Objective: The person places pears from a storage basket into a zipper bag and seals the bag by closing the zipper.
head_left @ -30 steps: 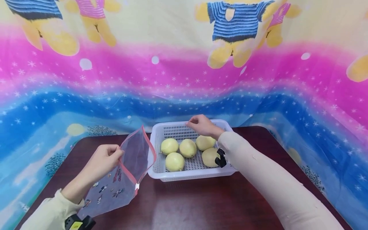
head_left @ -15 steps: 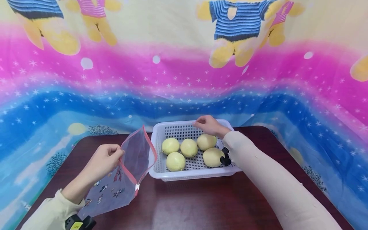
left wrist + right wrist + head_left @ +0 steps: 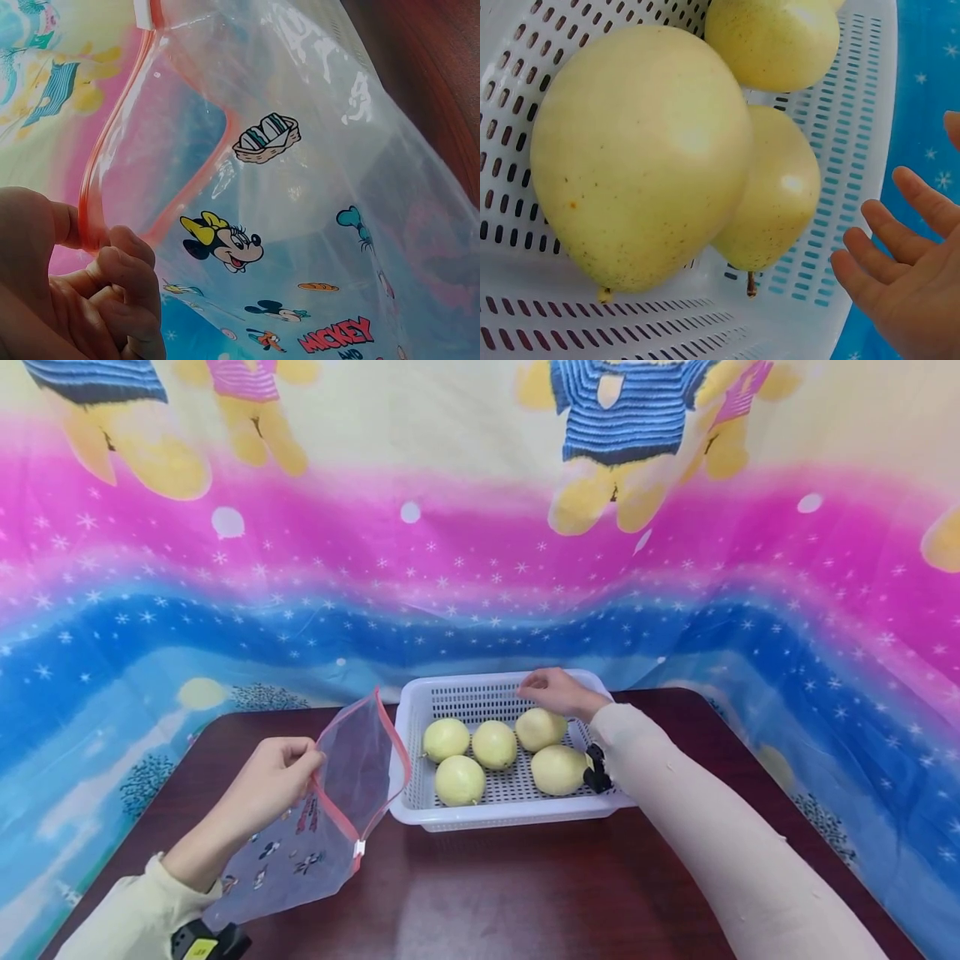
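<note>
My left hand (image 3: 273, 785) pinches the pink rim of a clear slider zip bag (image 3: 289, 210) printed with cartoon figures. The bag's mouth gapes toward the basket, and its white slider (image 3: 359, 847) is at the low end of the rim. Over the back right of a white plastic basket (image 3: 510, 814) hovers my right hand (image 3: 558, 689), holding nothing. In the right wrist view its fingers (image 3: 889, 259) are spread and loosely bent, apart from the fruit. Several pale yellow pears lie in the basket; one pear (image 3: 540, 729) sits just below this hand, another pear (image 3: 641, 157) near the wrist camera.
The basket stands toward the back of a dark red-brown table (image 3: 510, 893). A printed cloth (image 3: 450, 568) hangs close behind and along both sides of the table. More pears (image 3: 460, 781) lie in the basket's left half.
My right hand has shifted right and slightly down over the basket's back, and its forearm has moved right too. The left hand and the bag are practically still.
</note>
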Action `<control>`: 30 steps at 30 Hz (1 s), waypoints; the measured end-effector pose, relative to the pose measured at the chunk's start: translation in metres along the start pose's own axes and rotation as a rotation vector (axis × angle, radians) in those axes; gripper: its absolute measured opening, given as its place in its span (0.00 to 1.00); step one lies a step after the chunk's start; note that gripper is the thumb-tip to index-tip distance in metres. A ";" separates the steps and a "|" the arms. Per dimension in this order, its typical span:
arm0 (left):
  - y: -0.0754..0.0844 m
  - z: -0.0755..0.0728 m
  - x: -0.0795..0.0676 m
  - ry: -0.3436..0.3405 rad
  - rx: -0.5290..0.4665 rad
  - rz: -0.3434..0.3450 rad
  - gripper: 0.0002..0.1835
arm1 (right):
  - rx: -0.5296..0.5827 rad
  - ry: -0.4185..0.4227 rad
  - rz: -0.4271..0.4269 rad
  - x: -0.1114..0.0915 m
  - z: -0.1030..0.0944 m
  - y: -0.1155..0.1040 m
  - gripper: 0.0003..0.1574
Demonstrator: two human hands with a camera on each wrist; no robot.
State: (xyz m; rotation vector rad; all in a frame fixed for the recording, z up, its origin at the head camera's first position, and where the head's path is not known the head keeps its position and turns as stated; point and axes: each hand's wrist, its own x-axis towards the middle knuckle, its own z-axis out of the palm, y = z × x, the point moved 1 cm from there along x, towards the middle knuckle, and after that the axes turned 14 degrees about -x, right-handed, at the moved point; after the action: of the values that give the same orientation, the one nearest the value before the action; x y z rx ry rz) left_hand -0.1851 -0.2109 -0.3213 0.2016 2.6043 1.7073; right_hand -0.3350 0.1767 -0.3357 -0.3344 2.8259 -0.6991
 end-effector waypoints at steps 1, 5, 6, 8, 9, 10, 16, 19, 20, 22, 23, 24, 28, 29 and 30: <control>0.000 0.000 0.000 0.000 0.001 0.000 0.17 | 0.000 -0.001 0.003 0.001 0.000 0.001 0.31; -0.001 0.000 0.000 -0.002 0.002 0.007 0.17 | -0.003 -0.007 0.007 0.004 0.002 0.006 0.33; -0.001 0.000 0.000 -0.002 0.002 0.010 0.17 | -0.003 -0.013 0.009 0.005 0.003 0.008 0.33; -0.001 0.000 0.000 -0.003 0.002 0.014 0.17 | -0.015 -0.029 0.008 0.006 0.004 0.010 0.35; -0.001 0.000 0.000 -0.003 0.002 0.015 0.17 | -0.021 -0.041 0.009 0.006 0.004 0.012 0.36; -0.001 0.000 0.000 -0.002 0.002 0.016 0.17 | -0.030 -0.053 0.006 0.006 0.005 0.013 0.37; -0.002 0.001 0.001 -0.006 -0.002 0.019 0.17 | -0.071 -0.135 -0.006 0.004 0.006 0.021 0.40; -0.002 0.001 0.001 -0.008 -0.004 0.023 0.17 | -0.080 -0.163 -0.003 0.002 0.006 0.022 0.42; -0.002 0.001 0.001 -0.010 -0.004 0.025 0.17 | -0.081 -0.171 -0.003 0.002 0.006 0.022 0.42; -0.002 0.001 0.001 -0.011 -0.003 0.026 0.17 | -0.091 -0.179 -0.005 0.002 0.006 0.023 0.42; -0.002 0.001 0.001 -0.012 -0.003 0.026 0.17 | -0.096 -0.182 -0.005 0.002 0.006 0.022 0.43; -0.002 0.001 0.001 -0.012 -0.002 0.026 0.17 | -0.099 -0.185 -0.003 0.002 0.006 0.022 0.43; -0.002 0.001 0.002 -0.009 0.006 0.023 0.16 | -0.129 -0.185 -0.005 0.002 0.007 0.021 0.44; -0.002 0.001 0.002 -0.007 0.010 0.023 0.16 | -0.134 -0.185 -0.005 0.001 0.007 0.021 0.44; -0.002 0.001 0.002 -0.005 0.013 0.023 0.16 | -0.143 -0.184 -0.008 0.001 0.007 0.020 0.45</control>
State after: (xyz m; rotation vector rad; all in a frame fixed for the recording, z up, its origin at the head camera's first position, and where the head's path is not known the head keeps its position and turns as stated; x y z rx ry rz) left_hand -0.1867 -0.2102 -0.3233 0.2370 2.6201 1.6948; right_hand -0.3379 0.1906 -0.3514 -0.4108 2.7047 -0.4436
